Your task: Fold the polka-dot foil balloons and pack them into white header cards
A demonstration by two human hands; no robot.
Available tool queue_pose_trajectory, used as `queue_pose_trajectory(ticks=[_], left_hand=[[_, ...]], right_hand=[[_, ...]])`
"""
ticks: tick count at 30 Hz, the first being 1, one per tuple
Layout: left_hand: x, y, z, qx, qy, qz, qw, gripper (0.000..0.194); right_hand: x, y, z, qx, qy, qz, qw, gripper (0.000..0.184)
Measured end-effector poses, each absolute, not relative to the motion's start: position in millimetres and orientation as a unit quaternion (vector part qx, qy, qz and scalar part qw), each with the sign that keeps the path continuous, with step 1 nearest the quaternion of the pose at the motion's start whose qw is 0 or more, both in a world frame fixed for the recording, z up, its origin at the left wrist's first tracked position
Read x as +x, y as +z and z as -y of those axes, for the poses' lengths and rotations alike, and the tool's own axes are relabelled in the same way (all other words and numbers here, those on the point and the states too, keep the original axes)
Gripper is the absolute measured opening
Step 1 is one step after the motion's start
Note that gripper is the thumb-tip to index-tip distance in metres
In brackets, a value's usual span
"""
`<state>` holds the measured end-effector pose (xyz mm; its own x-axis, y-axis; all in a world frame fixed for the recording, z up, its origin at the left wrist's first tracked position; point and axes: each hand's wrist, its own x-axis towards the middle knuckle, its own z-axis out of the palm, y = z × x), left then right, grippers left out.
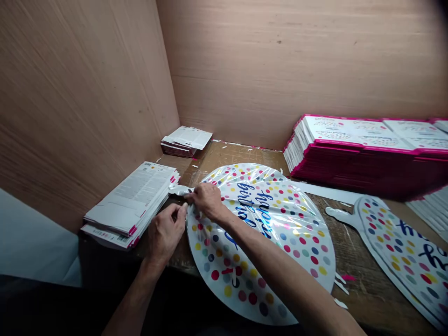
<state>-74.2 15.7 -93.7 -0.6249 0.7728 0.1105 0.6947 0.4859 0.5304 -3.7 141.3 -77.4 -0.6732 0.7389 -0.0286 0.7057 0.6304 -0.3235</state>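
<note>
The person's 2 bare forearms reach forward over the counter, and both hands meet at the upper left edge of a round foil balloon. It lies flat on the counter, printed with coloured dots and blue "happy birthday" lettering. The right hand comes in palm down, its forearm passing low across the balloon, and its fingers are pinched narrow on the balloon's silver neck. The left hand sits lower and closer to the body, its back turned up and its wrist angled in. Its curled fingers are narrow, just below the right hand, at the neck and rim, but whether they hold either I cannot tell. Left of the hands lies a stack of printed sheets, with a smaller stack in the far corner. Pink-edged stacks of cards stand to the right, in front of a wood-panelled wall, and a 2nd dotted balloon lies flat on the counter near them.
</note>
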Motion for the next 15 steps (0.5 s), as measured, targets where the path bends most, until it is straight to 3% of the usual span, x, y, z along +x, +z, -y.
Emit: queue_pose_trajectory(ticks=[2,9,12,15], left_hand=[[-78,-89,-28,0.451,0.272,-0.849,0.051,0.037],[-76,-100,-61,0.534,0.071,-0.842,0.038,0.045],[-75,-108,-58,0.554,0.003,-0.833,-0.021,0.052],[-67,-100,-52,0.580,-0.016,-0.813,-0.055,0.047]], right_hand=[[4,-84,-147,-0.417,0.230,0.876,0.084,0.022],[31,-102,-150,-0.457,0.450,0.737,0.215,0.019],[71,-103,-148,-0.465,0.518,0.665,0.271,0.022],[125,-99,-147,-0.476,0.557,0.601,0.318,0.024]])
